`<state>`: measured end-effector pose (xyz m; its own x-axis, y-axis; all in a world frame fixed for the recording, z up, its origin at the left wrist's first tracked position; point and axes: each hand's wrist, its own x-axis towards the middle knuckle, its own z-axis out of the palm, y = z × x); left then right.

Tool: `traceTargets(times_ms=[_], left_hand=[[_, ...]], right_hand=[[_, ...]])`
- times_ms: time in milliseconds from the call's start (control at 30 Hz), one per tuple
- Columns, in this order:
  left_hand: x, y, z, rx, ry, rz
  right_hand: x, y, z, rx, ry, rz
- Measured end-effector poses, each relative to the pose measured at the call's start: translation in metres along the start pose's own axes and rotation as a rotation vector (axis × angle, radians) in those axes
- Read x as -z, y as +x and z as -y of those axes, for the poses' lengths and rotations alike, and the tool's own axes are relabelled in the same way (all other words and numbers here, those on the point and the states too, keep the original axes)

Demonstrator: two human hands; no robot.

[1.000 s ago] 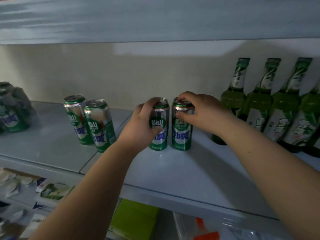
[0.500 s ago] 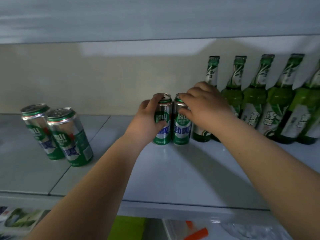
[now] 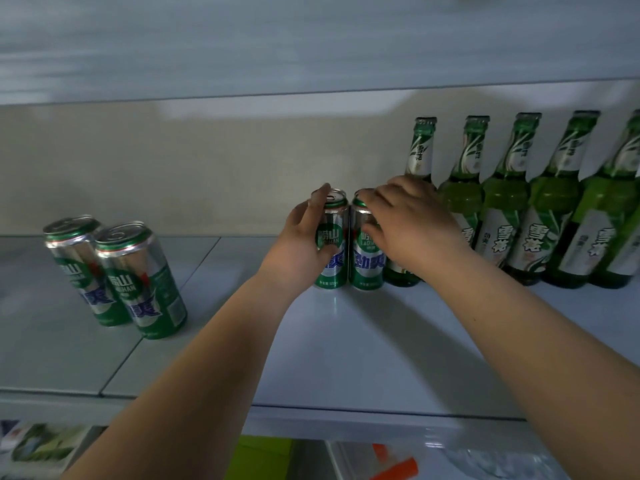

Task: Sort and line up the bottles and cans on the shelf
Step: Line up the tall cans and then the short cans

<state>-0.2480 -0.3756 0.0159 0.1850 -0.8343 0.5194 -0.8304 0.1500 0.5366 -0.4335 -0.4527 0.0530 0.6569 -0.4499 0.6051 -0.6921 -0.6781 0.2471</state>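
Note:
Two green and silver beer cans stand upright side by side on the grey shelf (image 3: 363, 344), just left of a row of green glass bottles (image 3: 505, 209). My left hand (image 3: 298, 247) grips the left can (image 3: 334, 244) from its left side, thumb across the label. My right hand (image 3: 405, 223) curls over the top of the right can (image 3: 367, 261), partly hiding the first bottle (image 3: 420, 147) behind it. Two more cans (image 3: 138, 282) of the same kind stand together far to the left.
The upper shelf board (image 3: 311, 46) hangs low over the bottle tops. The back wall (image 3: 207, 168) is close behind the cans. Below the front edge lie packets and a green box (image 3: 259, 459) on a lower shelf.
Both hands have slid the pair of cans to the right, up against the first bottle. The view has shifted right, so the two loose cans now sit farther left.

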Motion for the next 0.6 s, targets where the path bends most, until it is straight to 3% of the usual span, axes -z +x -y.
traceTargets(times_ms=[133, 267, 600], left_hand=[[0.005, -0.012, 0.001, -0.010, 0.214, -0.011], [0.025, -0.041, 0.004, -0.063, 0.515, -0.110], [0.103, -0.107, 0.009, 0.007, 0.783, -0.239]], right_hand=[[-0.003, -0.012, 0.016, -0.062, 0.086, -0.032], [-0.003, -0.016, 0.047, 0.020, 0.140, -0.026], [0.002, 0.025, 0.143, 0.227, 0.396, -0.045]])
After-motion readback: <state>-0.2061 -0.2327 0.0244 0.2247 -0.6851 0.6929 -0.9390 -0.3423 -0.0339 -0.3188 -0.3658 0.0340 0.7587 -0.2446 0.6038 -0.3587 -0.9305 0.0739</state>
